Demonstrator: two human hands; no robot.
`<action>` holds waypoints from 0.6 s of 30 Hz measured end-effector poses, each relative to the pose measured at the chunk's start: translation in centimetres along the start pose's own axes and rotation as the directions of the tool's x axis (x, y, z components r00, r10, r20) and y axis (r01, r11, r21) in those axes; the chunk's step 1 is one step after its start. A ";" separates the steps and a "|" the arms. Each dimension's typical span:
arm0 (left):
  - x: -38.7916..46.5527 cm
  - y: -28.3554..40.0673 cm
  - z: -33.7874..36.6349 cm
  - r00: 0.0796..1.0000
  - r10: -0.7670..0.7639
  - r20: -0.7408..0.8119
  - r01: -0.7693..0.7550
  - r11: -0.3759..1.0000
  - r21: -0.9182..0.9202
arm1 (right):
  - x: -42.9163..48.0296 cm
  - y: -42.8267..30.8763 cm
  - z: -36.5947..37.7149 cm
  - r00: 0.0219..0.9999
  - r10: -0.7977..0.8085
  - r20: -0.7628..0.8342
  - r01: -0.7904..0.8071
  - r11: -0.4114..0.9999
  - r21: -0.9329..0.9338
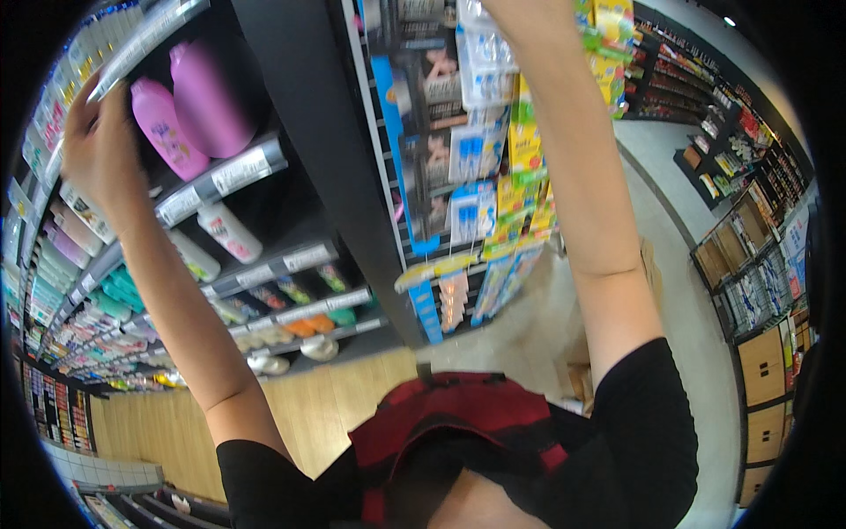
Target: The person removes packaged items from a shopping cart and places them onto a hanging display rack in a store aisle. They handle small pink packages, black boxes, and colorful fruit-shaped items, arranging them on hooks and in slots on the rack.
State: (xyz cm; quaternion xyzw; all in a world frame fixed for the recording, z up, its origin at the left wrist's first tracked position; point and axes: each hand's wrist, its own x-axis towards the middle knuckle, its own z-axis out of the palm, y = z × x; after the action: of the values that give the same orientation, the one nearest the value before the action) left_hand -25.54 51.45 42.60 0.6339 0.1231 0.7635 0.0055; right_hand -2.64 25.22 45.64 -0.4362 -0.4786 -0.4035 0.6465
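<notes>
My left hand is raised at the left, blurred, with its fingers bent near the price rail of an upper shelf. Whether it touches the rail or holds something, I cannot tell. Just right of it, two pink-purple plastic bottles lean on the shelf below that rail. My right arm reaches up past hanging packs, and its hand is beyond the top of the view. Beside that forearm hang clear-and-blue blister packs and yellow-green packs.
A dark shelf upright divides the bottle shelves from the hanging rack. White bottles stand on a lower shelf. A red-and-black apron covers my chest. Pale aisle floor, more racks and wooden cabinets lie to the right.
</notes>
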 end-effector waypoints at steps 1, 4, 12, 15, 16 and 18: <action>-0.7 -3.1 -2.1 0.993 -0.112 -0.028 0.109 0.991 -0.079 | -1.5 -0.5 -0.9 0.990 -0.124 -0.062 0.115 0.985 -0.131; -2.7 -12.7 -8.1 0.938 -0.310 -0.153 0.319 0.947 0.039 | -10.1 -2.1 -4.3 0.985 -0.150 -0.079 0.160 0.978 0.135; -4.5 -19.6 -14.2 0.997 -0.063 0.039 0.030 0.828 0.560 | -33.6 -6.1 -4.2 0.752 0.454 0.477 -0.447 0.884 -0.137; -2.2 -17.3 -11.9 0.984 -0.129 0.118 0.079 0.930 0.360 | -38.8 -7.4 -4.9 0.433 0.725 0.535 -0.757 0.615 -0.220; -1.3 -17.3 -11.1 0.944 -0.270 0.189 0.161 0.879 0.449 | -40.2 -7.8 -5.0 0.385 0.742 0.549 -0.778 0.581 -0.240; 0.2 -18.3 -9.6 0.849 -0.281 0.448 0.005 0.851 0.526 | -42.3 -8.2 -5.2 0.340 0.749 0.568 -0.790 0.555 -0.259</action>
State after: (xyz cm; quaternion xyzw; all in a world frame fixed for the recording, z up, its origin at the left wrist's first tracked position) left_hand -37.56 67.54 37.64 0.7798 0.3615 0.5063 -0.0696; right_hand -18.09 22.26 5.23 -0.6947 -0.4117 0.1327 0.5747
